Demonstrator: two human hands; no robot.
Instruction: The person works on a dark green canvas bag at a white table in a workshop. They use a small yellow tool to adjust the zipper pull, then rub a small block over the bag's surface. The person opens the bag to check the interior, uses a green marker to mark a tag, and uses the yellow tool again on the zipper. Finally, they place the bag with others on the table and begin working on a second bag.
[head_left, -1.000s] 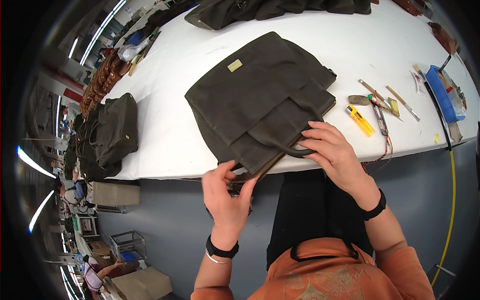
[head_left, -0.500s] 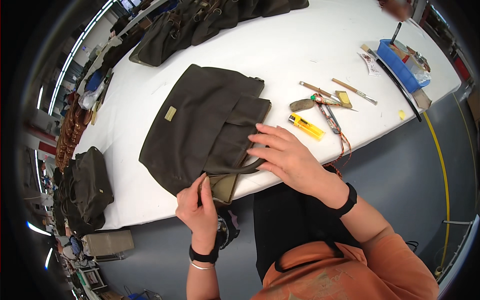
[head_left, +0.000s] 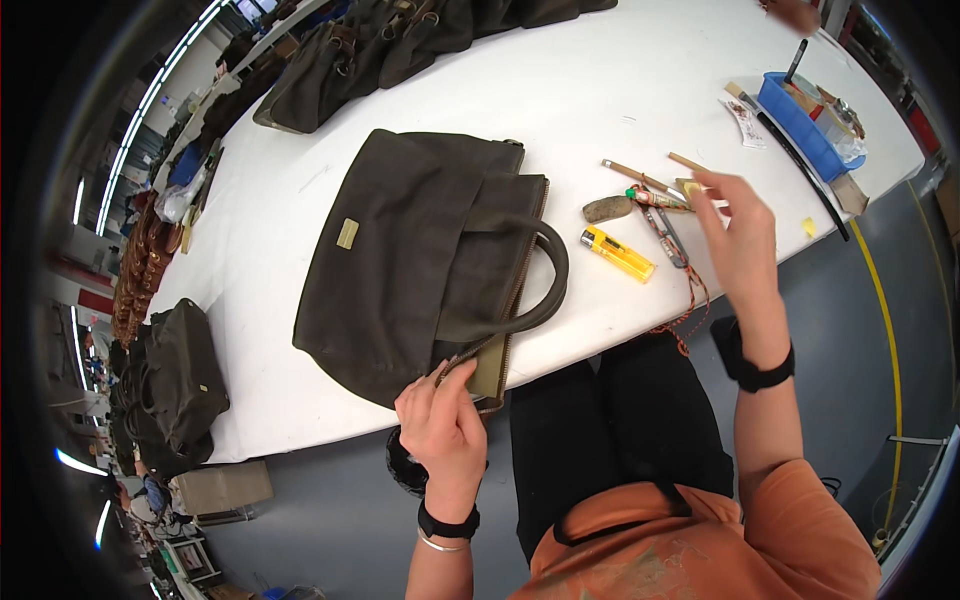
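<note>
A dark olive handbag (head_left: 390, 220) with a small metal plate lies on the white table, its looped handle (head_left: 555, 290) standing out over the zip side. My left hand (head_left: 445, 420) pinches the zipped edge (head_left: 445, 368) at the bag's near end, where a khaki lining (head_left: 490, 368) shows. Over the tools on the right, my right hand (head_left: 742, 235) has its fingers apart and curved. Its thumb and forefinger are beside a small yellowish block (head_left: 686, 187) and a wooden-handled tool (head_left: 686, 162), partly covering both.
Close by lie a yellow lighter (head_left: 618, 254), a grey-brown worn block (head_left: 607, 208) and a corded tool (head_left: 667, 238). A blue tray (head_left: 808, 135) of supplies stands at the far right. More dark bags sit at the back (head_left: 400, 45) and left (head_left: 180, 370).
My right hand has left the bag's zip side and moved right to the tools. The handle now stands outward. My left hand and the bag's near end have shifted right and nearer.
</note>
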